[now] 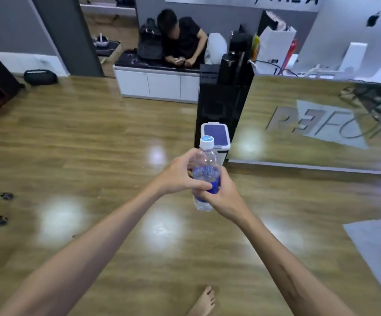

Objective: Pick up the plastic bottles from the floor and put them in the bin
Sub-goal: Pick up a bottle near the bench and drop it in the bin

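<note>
I held the bottle [206,176] upright in front of me, its long axis near vertical, cap toward 12 o'clock. My left hand [180,173] wrapped the upper body in a curled grip; my right hand [221,193] clasped the blue label lower down. The bin [217,135] stood on the floor [93,144] just beyond, at 12 o'clock, lid closed.

Bottle: clear plastic water bottle [206,176], blue label, white cap, upright, held above the wooden floor [93,137].
Left hand [180,173]: grips its upper body.
Right hand [221,195]: grips the label.
Bin: white bin [217,135], blue-grey lid closed, just beyond.
</note>
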